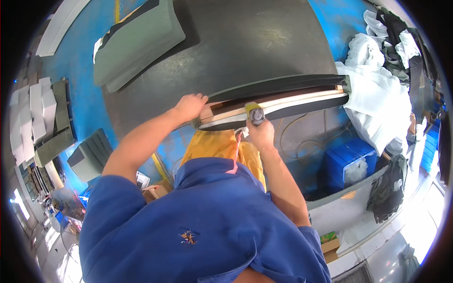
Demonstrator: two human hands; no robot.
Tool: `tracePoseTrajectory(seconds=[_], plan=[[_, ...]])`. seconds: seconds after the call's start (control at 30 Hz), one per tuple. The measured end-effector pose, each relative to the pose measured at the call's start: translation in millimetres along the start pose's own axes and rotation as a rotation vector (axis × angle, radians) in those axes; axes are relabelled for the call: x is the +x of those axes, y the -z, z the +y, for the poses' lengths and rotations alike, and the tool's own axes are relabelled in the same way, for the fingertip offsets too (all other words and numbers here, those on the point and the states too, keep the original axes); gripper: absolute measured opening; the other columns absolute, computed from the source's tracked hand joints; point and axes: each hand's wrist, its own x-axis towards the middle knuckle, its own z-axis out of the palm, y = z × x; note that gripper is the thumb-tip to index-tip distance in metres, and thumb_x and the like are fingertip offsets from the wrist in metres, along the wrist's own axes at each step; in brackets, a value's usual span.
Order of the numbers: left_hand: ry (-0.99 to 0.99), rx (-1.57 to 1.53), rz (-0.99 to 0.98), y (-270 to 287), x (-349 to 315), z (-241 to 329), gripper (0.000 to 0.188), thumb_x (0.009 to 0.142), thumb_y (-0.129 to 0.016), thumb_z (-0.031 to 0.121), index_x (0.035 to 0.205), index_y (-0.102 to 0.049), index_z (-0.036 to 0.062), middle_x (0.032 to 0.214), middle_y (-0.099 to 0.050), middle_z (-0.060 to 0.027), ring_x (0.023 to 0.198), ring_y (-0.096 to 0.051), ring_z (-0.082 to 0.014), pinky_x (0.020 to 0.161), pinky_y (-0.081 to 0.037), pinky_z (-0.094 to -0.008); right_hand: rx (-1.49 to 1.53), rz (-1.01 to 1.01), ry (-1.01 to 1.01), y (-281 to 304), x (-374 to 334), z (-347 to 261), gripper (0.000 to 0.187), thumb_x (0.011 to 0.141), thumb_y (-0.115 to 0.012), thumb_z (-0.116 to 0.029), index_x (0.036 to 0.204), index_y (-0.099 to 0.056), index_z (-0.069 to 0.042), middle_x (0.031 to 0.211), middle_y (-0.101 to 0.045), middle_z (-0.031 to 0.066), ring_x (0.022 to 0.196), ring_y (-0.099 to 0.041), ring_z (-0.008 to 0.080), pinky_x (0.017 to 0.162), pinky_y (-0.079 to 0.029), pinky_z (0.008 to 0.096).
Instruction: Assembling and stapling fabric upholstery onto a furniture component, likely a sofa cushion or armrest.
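Before me a long upholstered panel [283, 100] stands on the near edge of the dark table, its wooden frame, white padding strip and dark fabric edges showing. My left hand [190, 106] grips the left end of this panel, fingers curled over its upper corner. Closed around a yellow and grey staple gun [255, 113] is my right hand [261, 134]. The gun's head sits over the wooden frame, left of the panel's middle; whether its nose touches the wood is hidden. A pinkish hose [237, 150] hangs beside my right hand.
Grey-green upholstered panels [141, 47] lie at the far left of the dark table [245, 42]. White material [373, 99] is heaped at the right, above a blue bin [350, 162]. A thin hose [302, 153] coils below the panel. More cushioned pieces [92, 153] are at the left.
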Motion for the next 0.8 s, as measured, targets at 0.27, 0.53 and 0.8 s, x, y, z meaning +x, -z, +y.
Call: tracePoseTrajectory(seconds=[0.27,0.53,0.8], plan=[[-0.233,-0.035,-0.246,21,37,-13,0.028,0.093,-0.058,0.026,0.085,-0.070,0.0013,0.083,-0.072,-0.0214,0.082,-0.070,-0.0423,0.074,-0.056,-0.0537,-0.068,0.048,-0.014,-8,-1,-22,0.052,0.081,-0.070,-0.026,0.133,-0.065,-0.022,0.103,-0.075,0.0177,0.101,-0.070,0.0401,0.090,-0.056,0.0469],[-0.230,-0.113,-0.130,-4,25,14,0.019,0.082,-0.063,0.017,0.081,-0.070,-0.0003,0.078,-0.071,-0.0223,0.077,-0.071,-0.0402,0.070,-0.057,-0.0505,0.065,0.233,-0.064,-27,-17,-1,0.034,0.080,-0.076,-0.024,0.110,-0.072,-0.010,0.098,-0.074,0.0209,0.098,-0.069,0.0427,0.086,-0.056,0.0481],[0.194,-0.092,-0.072,-41,8,52,0.024,0.086,-0.059,0.014,0.103,-0.069,0.0008,0.094,-0.071,-0.0172,0.082,-0.073,-0.0328,0.048,-0.056,-0.0505,0.488,-0.081,-0.107,-26,-34,-31,0.031,0.086,-0.079,-0.025,0.093,-0.071,0.004,0.078,-0.073,0.0122,0.074,-0.071,0.0185,0.069,-0.055,0.0357]])
